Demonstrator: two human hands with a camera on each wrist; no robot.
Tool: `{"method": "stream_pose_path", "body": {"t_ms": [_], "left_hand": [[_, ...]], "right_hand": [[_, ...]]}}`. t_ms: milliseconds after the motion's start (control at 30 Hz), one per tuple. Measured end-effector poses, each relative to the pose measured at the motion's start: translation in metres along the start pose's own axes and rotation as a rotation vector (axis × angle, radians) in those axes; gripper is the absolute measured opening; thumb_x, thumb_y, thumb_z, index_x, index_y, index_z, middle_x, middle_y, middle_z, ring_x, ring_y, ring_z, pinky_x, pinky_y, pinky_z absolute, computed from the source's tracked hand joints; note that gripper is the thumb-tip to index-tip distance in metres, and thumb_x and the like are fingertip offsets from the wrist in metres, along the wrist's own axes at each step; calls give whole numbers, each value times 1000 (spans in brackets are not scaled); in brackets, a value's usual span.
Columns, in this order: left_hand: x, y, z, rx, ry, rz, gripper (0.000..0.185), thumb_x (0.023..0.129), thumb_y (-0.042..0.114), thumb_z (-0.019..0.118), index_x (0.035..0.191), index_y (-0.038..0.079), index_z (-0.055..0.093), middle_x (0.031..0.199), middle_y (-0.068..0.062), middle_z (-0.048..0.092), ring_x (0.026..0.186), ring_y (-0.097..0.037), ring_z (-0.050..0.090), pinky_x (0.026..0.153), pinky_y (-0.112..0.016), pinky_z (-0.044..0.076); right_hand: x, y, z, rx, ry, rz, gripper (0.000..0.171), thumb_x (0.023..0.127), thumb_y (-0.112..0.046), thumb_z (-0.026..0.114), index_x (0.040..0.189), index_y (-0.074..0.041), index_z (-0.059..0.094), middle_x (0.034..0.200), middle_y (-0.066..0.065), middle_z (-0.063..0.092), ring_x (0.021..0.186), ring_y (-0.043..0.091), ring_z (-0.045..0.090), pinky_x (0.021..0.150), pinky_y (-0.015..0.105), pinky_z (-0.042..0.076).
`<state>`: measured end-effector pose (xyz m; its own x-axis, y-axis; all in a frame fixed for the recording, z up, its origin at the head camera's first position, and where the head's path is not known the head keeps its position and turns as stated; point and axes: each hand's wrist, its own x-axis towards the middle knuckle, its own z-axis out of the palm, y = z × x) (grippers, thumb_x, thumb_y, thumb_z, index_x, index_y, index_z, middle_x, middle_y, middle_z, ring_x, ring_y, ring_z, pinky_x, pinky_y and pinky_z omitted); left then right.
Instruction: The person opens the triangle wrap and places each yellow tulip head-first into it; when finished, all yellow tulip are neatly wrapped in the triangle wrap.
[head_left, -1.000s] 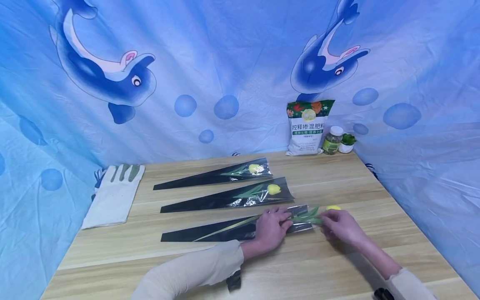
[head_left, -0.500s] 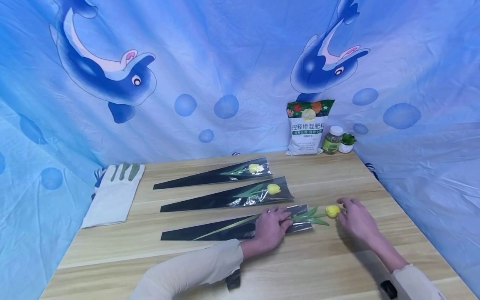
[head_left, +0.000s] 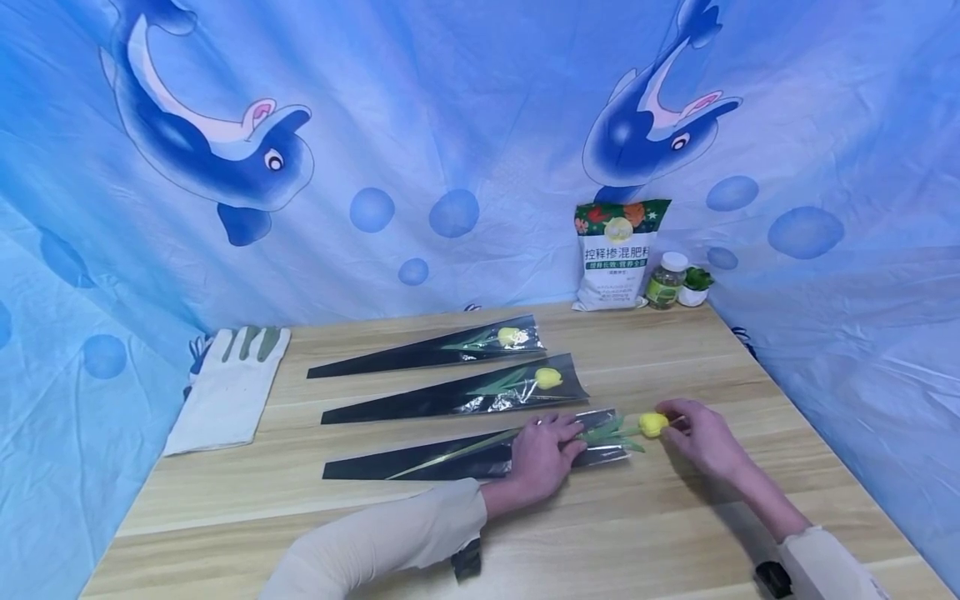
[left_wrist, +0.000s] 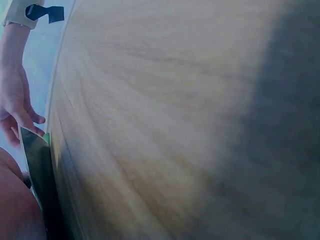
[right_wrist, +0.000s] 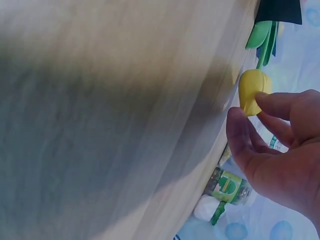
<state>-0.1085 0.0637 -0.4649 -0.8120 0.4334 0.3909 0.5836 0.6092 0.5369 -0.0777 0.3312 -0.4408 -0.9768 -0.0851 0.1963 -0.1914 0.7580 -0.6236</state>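
A yellow tulip [head_left: 652,423] lies on the wooden table [head_left: 660,533]. Its stem runs into the nearest black and clear sleeve [head_left: 450,460], while the bloom and leaves stick out of the wide end. My left hand [head_left: 551,442] lies flat on that sleeve near its mouth and presses it down. My right hand [head_left: 678,425] pinches the tip of the bloom [right_wrist: 252,90] between thumb and forefinger. In the left wrist view the sleeve's [left_wrist: 37,170] dark edge shows beside my right hand [left_wrist: 15,105].
Two more sleeved yellow tulips [head_left: 450,352] [head_left: 480,392] lie parallel behind. A white glove [head_left: 228,387] hangs over the table's left edge. A fertiliser bag [head_left: 617,254], a jar [head_left: 665,282] and a small potted plant [head_left: 694,286] stand at the back right. Blue dolphin cloth surrounds the table.
My right hand went from the leaves to the bloom, and the tulip has slid a little left, deeper into the sleeve. The left hand has stayed put.
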Motion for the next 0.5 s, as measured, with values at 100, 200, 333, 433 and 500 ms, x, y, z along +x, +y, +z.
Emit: {"method": "stream_pose_path", "body": {"t_ms": [100, 200, 333, 433, 500], "left_hand": [[0, 0, 1, -6, 6, 5, 33, 86, 26, 80, 117, 15, 75, 121, -3, 70, 117, -29, 63, 103, -49, 45], [0, 1, 2, -14, 5, 7, 33, 85, 25, 80, 117, 15, 75, 122, -3, 70, 117, -29, 63, 103, -49, 45], [0, 1, 2, -20, 2, 15, 33, 86, 25, 79, 116, 14, 75, 122, -4, 69, 119, -29, 62, 104, -49, 44], [0, 1, 2, -24, -2, 17, 32, 86, 25, 79, 116, 14, 75, 123, -4, 69, 120, -29, 62, 105, -49, 44], [0, 2, 2, -25, -3, 17, 32, 86, 25, 79, 116, 14, 75, 124, -4, 69, 120, -29, 61, 105, -49, 43]], "right_hand": [[1, -2, 3, 24, -1, 6, 35, 81, 11, 70, 115, 12, 63, 100, 23, 66, 84, 34, 67, 72, 44, 59], [1, -5, 5, 25, -3, 17, 33, 82, 10, 71, 114, 10, 64, 100, 20, 67, 84, 30, 67, 71, 40, 59], [2, -9, 8, 32, 8, 10, 29, 83, 9, 71, 111, 7, 66, 98, 15, 68, 81, 25, 66, 69, 34, 58], [3, -12, 10, 51, 12, -6, 26, 84, 9, 70, 110, 6, 67, 96, 13, 68, 80, 23, 66, 67, 29, 57], [3, -13, 11, 66, 15, -16, 25, 84, 10, 69, 109, 6, 67, 95, 12, 69, 79, 22, 65, 66, 28, 56]]}}
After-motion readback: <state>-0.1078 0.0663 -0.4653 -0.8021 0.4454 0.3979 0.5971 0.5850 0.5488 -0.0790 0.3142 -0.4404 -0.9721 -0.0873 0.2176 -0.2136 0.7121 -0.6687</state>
